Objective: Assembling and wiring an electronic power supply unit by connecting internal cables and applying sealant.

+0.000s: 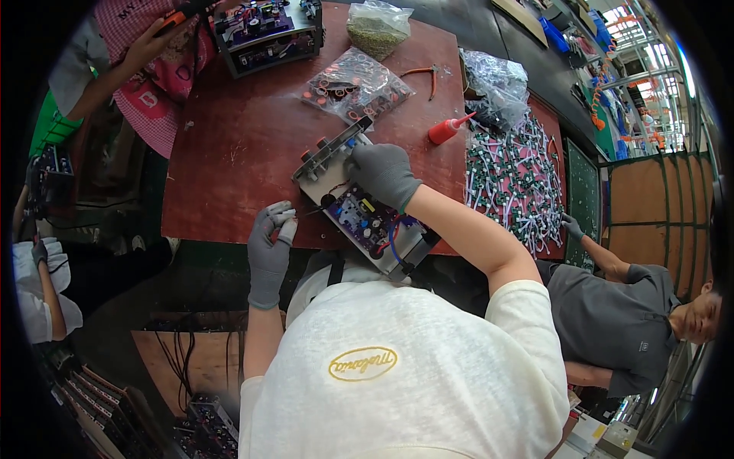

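Note:
An open metal chassis lies at an angle across the table's near edge. A purple circuit board, red and blue wires and a panel with knobs are on it. My right hand, in a grey glove, is closed over the chassis just behind the panel; its fingertips are hidden. My left hand, gloved in grey with whitish fingertips, is pinched shut left of the chassis. A thin dark piece stretches from near its fingertips to the chassis; whether the hand holds it is unclear.
On the red table are a bag of rings, a bag of greenish granules, pliers and a red bottle. Many small wired boards cover the right side. Another unit stands far left; co-workers are on both sides.

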The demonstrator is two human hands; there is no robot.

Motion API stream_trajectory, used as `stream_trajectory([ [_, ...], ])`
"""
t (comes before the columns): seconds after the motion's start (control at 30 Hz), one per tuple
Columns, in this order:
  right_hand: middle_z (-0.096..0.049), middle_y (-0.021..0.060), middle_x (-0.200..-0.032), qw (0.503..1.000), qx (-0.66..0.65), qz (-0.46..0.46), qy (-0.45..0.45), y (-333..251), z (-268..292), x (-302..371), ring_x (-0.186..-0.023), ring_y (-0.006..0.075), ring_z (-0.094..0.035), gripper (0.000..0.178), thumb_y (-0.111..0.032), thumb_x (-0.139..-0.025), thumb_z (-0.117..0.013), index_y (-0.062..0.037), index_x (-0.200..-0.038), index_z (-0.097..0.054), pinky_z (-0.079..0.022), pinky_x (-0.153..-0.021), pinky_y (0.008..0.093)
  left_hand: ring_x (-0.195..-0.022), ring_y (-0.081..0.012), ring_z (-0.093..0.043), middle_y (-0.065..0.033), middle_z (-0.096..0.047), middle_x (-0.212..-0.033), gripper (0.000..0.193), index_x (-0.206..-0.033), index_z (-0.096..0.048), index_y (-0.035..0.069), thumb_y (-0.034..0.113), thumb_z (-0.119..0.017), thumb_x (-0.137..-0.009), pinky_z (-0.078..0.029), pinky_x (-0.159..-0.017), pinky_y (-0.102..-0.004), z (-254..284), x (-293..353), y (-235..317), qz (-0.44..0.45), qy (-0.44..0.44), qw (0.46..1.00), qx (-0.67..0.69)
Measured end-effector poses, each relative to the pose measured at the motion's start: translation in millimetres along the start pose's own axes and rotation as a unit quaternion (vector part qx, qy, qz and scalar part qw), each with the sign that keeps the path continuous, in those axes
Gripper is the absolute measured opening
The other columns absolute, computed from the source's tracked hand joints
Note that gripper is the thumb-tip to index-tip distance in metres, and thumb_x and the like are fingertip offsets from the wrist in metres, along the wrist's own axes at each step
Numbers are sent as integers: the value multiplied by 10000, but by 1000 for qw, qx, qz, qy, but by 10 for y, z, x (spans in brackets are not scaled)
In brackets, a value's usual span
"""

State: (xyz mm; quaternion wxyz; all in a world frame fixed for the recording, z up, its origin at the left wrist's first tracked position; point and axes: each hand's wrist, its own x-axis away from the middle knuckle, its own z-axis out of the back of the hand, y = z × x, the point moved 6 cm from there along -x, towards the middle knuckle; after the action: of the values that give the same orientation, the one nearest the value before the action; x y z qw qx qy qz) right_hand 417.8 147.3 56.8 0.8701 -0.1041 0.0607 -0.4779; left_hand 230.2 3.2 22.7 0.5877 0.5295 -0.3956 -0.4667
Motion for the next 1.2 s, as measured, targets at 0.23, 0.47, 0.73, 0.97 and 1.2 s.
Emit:
stream_trajectory([
  [0.23, -650, 156, -707, 999, -29, -18, -7, 3, 27, 5, -698, 343, -659, 224, -274, -806, -605, -68, -753, -674, -513, -626, 460, -1071, -183, -584, -99, -610, -1145, 137, -1000, -664, 1, 47, -601, -888, -454, -936, -285, 12, 33, -25, 3, -1, 1000, -4],
  [0.47, -646, 170, -714, 1000, -20, -17, 0, 45, -25, 0, -700, 347, -654, 220, -291, -803, -604, -87, -768, -678, -508, -628, 465, -1050, -181, -589, -98, -607, -1137, 137, -990, -668, -4, 44, -612, -875, -455, -925, -287, 11, 10, 67, -8, -11, 1000, -12],
  [0.73, -636, 179, -700, 1000, -19, -15, 8, 34, -16, 6, -687, 358, -645, 207, -271, -794, -587, -79, -755, -656, -498, -609, 475, -1052, -197, -585, -109, -619, -1093, 113, -951, -660, -23, 38, -621, -865, -452, -922, -290, 17, 15, 85, -8, 0, 1000, -9],
  [0.97, -630, 174, -684, 1000, -6, -16, -7, 34, -31, 29, -669, 362, -639, 209, -271, -801, -583, -79, -746, -645, -495, -602, 477, -1097, -178, -562, -87, -600, -1162, 149, -1002, -671, -6, 23, -621, -865, -428, -960, -292, 0, 39, 53, 16, -11, 1000, 8],
  [1.2, -632, 179, -700, 1000, -9, -16, 6, 52, -2, 23, -678, 361, -640, 209, -269, -815, -587, -71, -769, -637, -493, -612, 480, -1110, -190, -555, -95, -585, -1189, 193, -1052, -644, -7, 27, -621, -863, -433, -964, -307, 1, -7, 267, -24, -12, 997, -78],
])
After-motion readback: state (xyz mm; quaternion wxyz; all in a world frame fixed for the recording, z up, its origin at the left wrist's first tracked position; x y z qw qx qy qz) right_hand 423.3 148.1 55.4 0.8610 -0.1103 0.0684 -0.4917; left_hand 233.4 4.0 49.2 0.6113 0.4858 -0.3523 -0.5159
